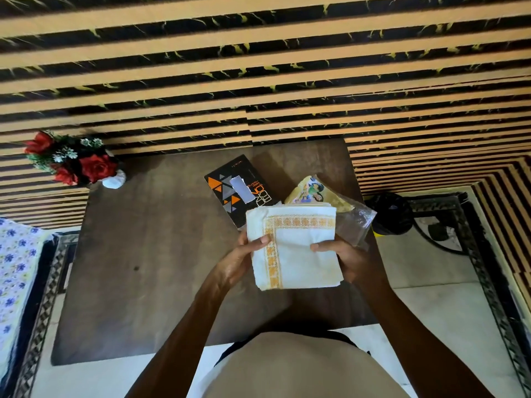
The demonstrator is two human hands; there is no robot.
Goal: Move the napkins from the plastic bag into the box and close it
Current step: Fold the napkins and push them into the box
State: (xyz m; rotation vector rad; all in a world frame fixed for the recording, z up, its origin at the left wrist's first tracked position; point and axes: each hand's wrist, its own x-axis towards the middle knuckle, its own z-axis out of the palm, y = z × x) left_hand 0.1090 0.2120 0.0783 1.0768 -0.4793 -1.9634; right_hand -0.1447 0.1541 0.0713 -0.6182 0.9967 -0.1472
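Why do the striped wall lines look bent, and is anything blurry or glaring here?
Head view: the wide-angle lens bows the striped wall and stretches the edges. The napkins, held by the left hand and right hand, are fairly sharp but bright, nearly washed out. The plastic bag shows faint sheen. The flowers look softer. The table is dim.

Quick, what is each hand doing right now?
Left hand: closed on the left edge of the napkin stack.
Right hand: closed on the stack's right edge.
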